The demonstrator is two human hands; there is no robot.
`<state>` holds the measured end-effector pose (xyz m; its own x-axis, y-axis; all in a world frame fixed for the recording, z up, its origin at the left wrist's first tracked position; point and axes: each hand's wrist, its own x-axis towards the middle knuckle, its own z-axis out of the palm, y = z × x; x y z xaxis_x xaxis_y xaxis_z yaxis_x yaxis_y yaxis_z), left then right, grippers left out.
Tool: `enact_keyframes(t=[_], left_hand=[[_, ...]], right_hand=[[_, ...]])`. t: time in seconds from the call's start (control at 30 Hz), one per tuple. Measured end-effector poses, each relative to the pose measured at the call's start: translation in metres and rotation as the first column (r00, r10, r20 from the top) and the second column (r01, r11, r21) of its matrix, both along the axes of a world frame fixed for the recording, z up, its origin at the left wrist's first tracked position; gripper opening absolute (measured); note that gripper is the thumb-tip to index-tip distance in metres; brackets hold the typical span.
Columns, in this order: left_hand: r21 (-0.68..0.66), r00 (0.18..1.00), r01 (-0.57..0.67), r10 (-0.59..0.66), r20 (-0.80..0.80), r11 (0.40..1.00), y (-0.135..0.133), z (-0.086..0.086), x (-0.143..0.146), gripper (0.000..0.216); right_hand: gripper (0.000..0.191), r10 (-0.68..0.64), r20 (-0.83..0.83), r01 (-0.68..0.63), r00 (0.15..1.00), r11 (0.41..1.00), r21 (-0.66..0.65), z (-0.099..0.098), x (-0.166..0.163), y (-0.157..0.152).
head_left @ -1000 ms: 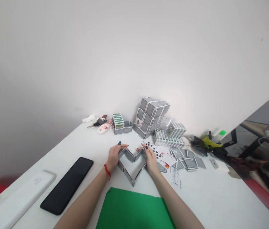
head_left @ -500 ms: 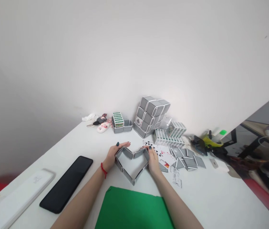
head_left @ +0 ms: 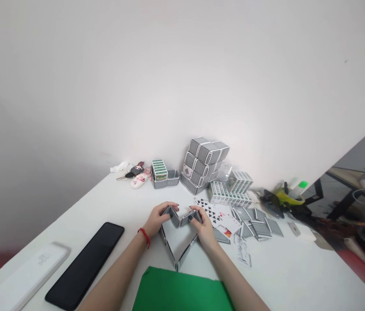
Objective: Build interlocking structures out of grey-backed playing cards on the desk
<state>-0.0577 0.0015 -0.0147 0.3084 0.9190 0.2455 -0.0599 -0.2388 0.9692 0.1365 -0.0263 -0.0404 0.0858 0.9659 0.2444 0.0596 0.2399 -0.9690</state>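
Left hand [head_left: 156, 221] and right hand [head_left: 207, 231] each pinch an upper lobe of a heart-shaped card frame [head_left: 185, 220] mid-desk [head_left: 130, 209]; its outline appears complete, while loose cards [head_left: 260, 229] lie flat at right.

Probably a room at home: a white counter [head_left: 282, 270] against a plain wall [head_left: 182, 77], everyday personal belongings on it: a phone [head_left: 87, 261] left of the left hand [head_left: 155, 220], keys [head_left: 131, 175] and charms [head_left: 140, 180] beyond that hand, loose playing cards [head_left: 260, 228] right of the right hand [head_left: 206, 228].
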Motion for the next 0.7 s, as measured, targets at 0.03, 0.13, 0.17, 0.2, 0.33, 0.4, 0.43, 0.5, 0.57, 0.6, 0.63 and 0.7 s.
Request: enact_keyframes(t=[0.03, 0.13, 0.17, 0.2, 0.33, 0.4, 0.43, 0.5, 0.57, 0.6, 0.63, 0.7], left_hand=[[0.006, 0.999, 0.031, -0.031, -0.015, 1.0, 0.0003, 0.001, -0.0002, 0.029], [0.018, 0.995, 0.038, -0.036, -0.089, 0.999, 0.0019, 0.0024, -0.0002, 0.024], [0.026, 0.993, 0.043, -0.04, -0.115, 0.999, 0.0027, 0.0027, -0.0003, 0.022], [0.036, 0.989, 0.06, -0.054, -0.137, 0.998, 0.0036, 0.0029, -0.0006, 0.02], [0.044, 0.973, 0.145, -0.134, -0.19, 0.989, 0.007, 0.0026, -0.0022, 0.022], [0.032, 0.972, 0.147, -0.138, -0.192, 0.989, 0.008, 0.0013, -0.002, 0.024], [0.028, 0.973, 0.139, -0.131, -0.188, 0.99, 0.0082, 0.0004, -0.0015, 0.025], [0.025, 0.977, 0.12, -0.113, -0.18, 0.992, 0.0082, -0.0012, 0.0006, 0.025], [0.029, 0.981, 0.088, -0.082, -0.175, 0.996, 0.0075, -0.0021, 0.0033, 0.026], [0.032, 0.983, 0.073, -0.066, -0.174, 0.997, 0.0072, -0.0024, 0.0046, 0.026], [0.034, 0.983, 0.061, -0.054, -0.173, 0.998, 0.0069, -0.0025, 0.0058, 0.026], [0.038, 0.985, 0.052, -0.044, -0.169, 0.998, 0.0065, -0.0027, 0.0072, 0.026]], right_hand=[[0.029, -0.007, 0.005, 0.007, 1.0, 1.0, -0.002, -0.0006, 0.0001, 0.0004], [0.025, -0.016, 0.004, 0.016, 1.0, 1.0, -0.003, -0.0021, 0.0005, 0.0014], [0.024, -0.016, 0.006, 0.016, 1.0, 1.0, -0.001, -0.0025, 0.0006, 0.0016], [0.023, -0.02, 0.008, 0.02, 1.0, 1.0, 0.001, -0.0027, 0.0005, 0.0018], [0.021, -0.016, 0.009, 0.016, 1.0, 1.0, 0.01, -0.0027, -0.0004, 0.0025], [0.02, 0.014, -0.003, -0.013, 1.0, 1.0, 0.019, -0.0021, -0.0012, 0.0025], [0.02, 0.029, -0.008, -0.029, 1.0, 0.999, 0.021, -0.0017, -0.0017, 0.0024], [0.021, 0.048, -0.01, -0.048, 0.999, 0.999, 0.02, -0.0002, -0.0027, 0.0016], [0.026, 0.055, 0.002, -0.055, 0.998, 0.998, 0.009, 0.002, -0.0037, 0.0005], [0.029, 0.059, 0.013, -0.059, 0.998, 0.998, 0.0, 0.0032, -0.0043, -0.0002], [0.032, 0.063, 0.024, -0.063, 0.998, 0.998, -0.011, 0.0044, -0.0048, -0.0007], [0.03, 0.069, 0.04, -0.068, 0.997, 0.997, -0.026, 0.0062, -0.006, -0.0011]])
